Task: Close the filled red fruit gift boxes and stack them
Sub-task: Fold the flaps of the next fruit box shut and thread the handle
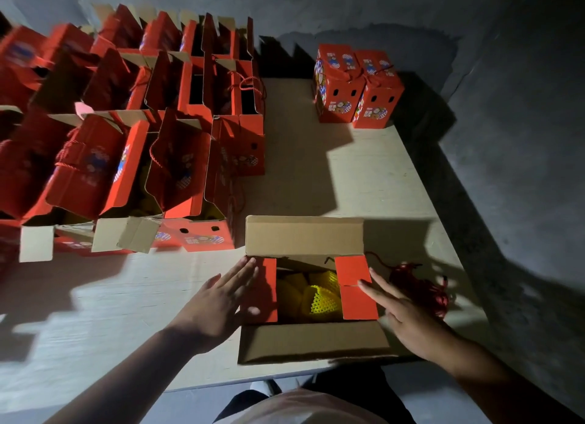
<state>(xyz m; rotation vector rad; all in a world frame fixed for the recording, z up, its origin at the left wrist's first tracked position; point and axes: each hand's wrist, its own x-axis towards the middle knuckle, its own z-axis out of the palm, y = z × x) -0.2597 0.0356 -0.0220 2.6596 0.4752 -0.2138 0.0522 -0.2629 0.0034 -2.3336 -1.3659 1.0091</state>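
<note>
I see the left hand point(218, 306) and right hand point(402, 309), both spread flat, pressing the side flaps of the open box point(311, 341) (6 o'clock, table point(364, 176) edge). Closed boxes point(357, 88) stand at 1 o'clock.

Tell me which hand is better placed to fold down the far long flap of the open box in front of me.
Probably the left hand: its fingertips reach the far left corner, right under the far flap. The right hand lies lower along the right red side flap, farther from it.
</note>
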